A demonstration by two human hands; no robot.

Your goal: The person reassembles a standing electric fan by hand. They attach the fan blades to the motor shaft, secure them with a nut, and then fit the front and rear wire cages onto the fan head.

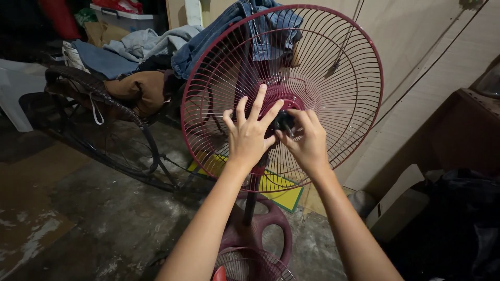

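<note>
Left hand [249,136], fingers spread and released, presses flat on the red fan guard [338,88]; right hand [307,140] beside it pinches the dark hub nut [284,122] at the guard's centre.

Glossy maroon wire fan guard [333,73], matt denim cloth [219,36], rough stained concrete floor [78,208].

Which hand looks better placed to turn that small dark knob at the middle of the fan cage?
Probably the right hand: its fingertips already pinch the dark knob at the hub of the red fan guard. The left hand lies spread flat against the hub beside it, seemingly bracing rather than gripping.
</note>
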